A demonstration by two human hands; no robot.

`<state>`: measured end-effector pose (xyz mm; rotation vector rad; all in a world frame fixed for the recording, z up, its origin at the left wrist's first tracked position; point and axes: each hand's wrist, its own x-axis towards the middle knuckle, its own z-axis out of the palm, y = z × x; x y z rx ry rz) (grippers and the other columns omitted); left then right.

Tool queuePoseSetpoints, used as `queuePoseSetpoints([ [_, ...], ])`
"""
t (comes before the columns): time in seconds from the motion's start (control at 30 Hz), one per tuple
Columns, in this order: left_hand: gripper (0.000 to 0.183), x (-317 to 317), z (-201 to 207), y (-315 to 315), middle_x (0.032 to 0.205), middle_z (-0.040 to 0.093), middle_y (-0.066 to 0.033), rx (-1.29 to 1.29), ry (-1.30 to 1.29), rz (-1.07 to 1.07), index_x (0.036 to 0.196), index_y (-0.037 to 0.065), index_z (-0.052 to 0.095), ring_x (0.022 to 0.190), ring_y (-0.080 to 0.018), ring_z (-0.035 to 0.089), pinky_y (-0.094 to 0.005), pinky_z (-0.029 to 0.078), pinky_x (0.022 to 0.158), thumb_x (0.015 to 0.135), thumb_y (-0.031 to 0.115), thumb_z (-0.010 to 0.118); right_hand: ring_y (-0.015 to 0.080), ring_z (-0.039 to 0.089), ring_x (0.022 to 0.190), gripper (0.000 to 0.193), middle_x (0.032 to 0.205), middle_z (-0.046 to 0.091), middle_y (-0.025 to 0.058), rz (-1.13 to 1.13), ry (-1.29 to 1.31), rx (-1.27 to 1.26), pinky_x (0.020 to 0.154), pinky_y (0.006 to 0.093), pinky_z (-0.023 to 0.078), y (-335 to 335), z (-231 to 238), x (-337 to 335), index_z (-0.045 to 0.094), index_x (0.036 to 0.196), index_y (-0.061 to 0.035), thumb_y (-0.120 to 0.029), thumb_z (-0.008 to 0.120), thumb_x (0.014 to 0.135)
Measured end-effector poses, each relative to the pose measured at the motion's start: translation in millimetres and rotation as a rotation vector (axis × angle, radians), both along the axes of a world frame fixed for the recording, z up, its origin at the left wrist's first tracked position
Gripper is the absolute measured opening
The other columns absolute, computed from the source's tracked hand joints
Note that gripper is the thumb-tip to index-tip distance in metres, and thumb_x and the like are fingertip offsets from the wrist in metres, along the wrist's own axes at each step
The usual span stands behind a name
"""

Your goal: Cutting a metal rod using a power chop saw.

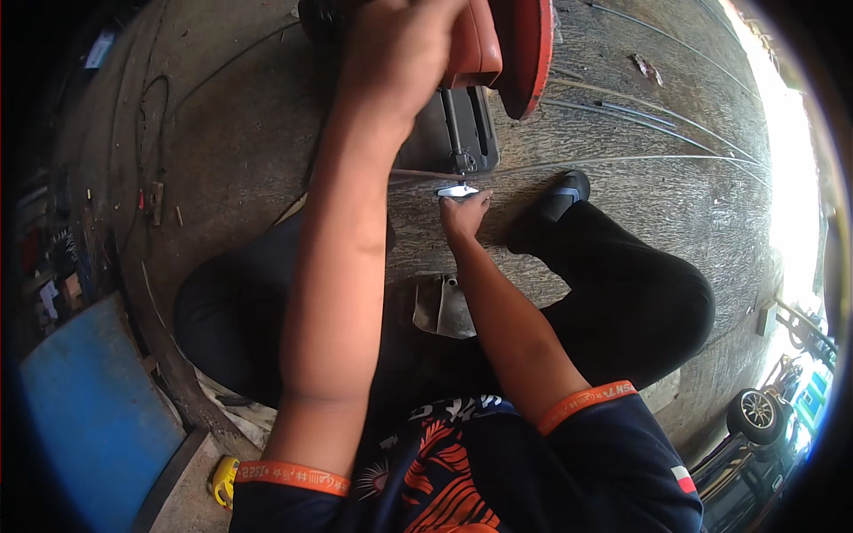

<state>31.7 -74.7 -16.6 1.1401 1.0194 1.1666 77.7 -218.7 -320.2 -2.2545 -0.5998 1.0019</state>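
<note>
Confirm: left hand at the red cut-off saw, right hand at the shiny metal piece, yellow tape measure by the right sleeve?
No: the head view shows the yellow tape measure by the left sleeve. Left hand and right hand are as stated.

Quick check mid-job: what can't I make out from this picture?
All in the head view:
Left hand: fingers mostly cut off by the top edge, so its grip is unclear.
Red machine: upper part cut off by the same edge.
Shiny metal piece: too small and glaring to tell whether the right hand grips or only touches it.
</note>
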Motion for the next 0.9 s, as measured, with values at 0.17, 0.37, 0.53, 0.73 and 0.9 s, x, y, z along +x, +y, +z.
queuePoseSetpoints([
  [0.17, 0.035, 27.7, 18.1, 8.2, 0.048, 0.054, -0.0070, -0.187, 0.340, 0.015, 0.053, -0.001, 0.054, 0.046, -0.0167, 0.057, -0.0293, 0.045, 0.046, 0.079, 0.022, 0.058, 0.0426, 0.040, 0.120, 0.099, 0.131, 0.034, 0.0339, 0.042, -0.012, 0.044, 0.100, 0.0378, 0.035, -10.5, -23.3, 18.1, 0.003, 0.140, 0.0061, -0.014, 0.066, 0.066],
  [0.37, 0.027, 10.3, -23.2, 4.3, 0.076, 0.059, -0.0060, -0.112, 0.345, -0.170, 0.091, -0.003, 0.055, 0.072, -0.0140, 0.061, -0.0282, 0.048, 0.070, 0.086, 0.024, 0.058, 0.0324, 0.056, 0.096, 0.098, 0.109, 0.053, 0.0250, -0.135, 0.302, 0.060, 0.084, 0.0337, 0.043, -3.2, -21.9, 17.7, -0.002, 0.141, 0.0034, -0.009, 0.063, 0.068],
  [0.53, 0.026, 11.4, 21.4, 19.0, 0.051, 0.054, -0.0069, -0.067, 0.389, -0.023, 0.054, 0.001, 0.055, 0.048, -0.0161, 0.055, -0.0294, 0.044, 0.047, 0.077, 0.015, 0.055, 0.0286, 0.051, 0.104, 0.043, 0.106, 0.050, 0.0158, -0.861, 1.528, 0.405, 0.092, 0.0404, 0.043, -4.0, -7.6, 15.8, 0.032, 0.125, 0.0023, -0.004, 0.049, 0.086],
  [0.73, 0.015, 25.0, 43.9, 37.1, 0.063, 0.056, -0.0058, -0.073, 0.328, -0.055, 0.069, 0.003, 0.057, 0.057, -0.0161, 0.056, -0.0301, 0.046, 0.054, 0.077, 0.015, 0.056, 0.0311, 0.047, 0.111, 0.026, 0.119, 0.044, 0.0155, -0.736, 1.612, 0.308, 0.099, 0.0456, 0.038, -6.6, -26.5, 27.9, 0.038, 0.118, 0.0007, -0.009, 0.042, 0.094],
  [0.9, 0.015, 20.4, 43.4, 38.3, 0.065, 0.056, -0.0056, -0.050, 0.360, -0.057, 0.072, 0.003, 0.057, 0.058, -0.0164, 0.056, -0.0298, 0.046, 0.055, 0.077, 0.017, 0.056, 0.0327, 0.046, 0.112, 0.031, 0.119, 0.045, 0.0147, -0.830, 1.586, 0.361, 0.101, 0.0484, 0.036, -5.3, -12.6, 21.2, 0.039, 0.116, -0.0011, -0.025, 0.035, 0.097],
])
